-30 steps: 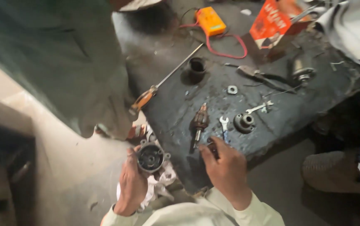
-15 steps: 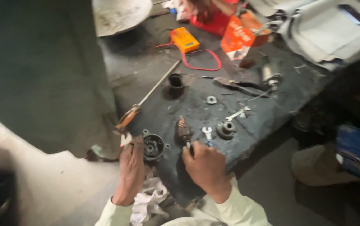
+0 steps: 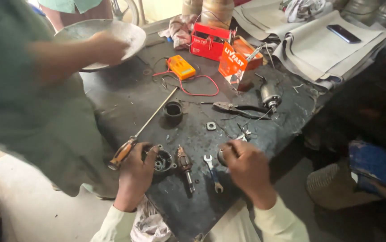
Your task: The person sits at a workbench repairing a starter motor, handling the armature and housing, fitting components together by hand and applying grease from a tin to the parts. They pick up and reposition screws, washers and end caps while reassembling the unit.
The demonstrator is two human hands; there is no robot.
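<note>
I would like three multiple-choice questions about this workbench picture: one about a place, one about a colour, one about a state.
1. Where does the small spanner lie?
A. between the armature and the right hand
B. on the grey sheets
C. inside the red box

2. What colour is the meter with the red lead?
A. blue
B. orange
C. white

3. What is the left hand doing?
A. hanging free in the air
B. resting on the round housing
C. holding the pliers

Answers: 1 A, the spanner lies on the dark bench with the armature on one side and the right hand on the other. 2 B, its case is orange. 3 B, its fingers touch the round housing, while the pliers lie apart.
</note>
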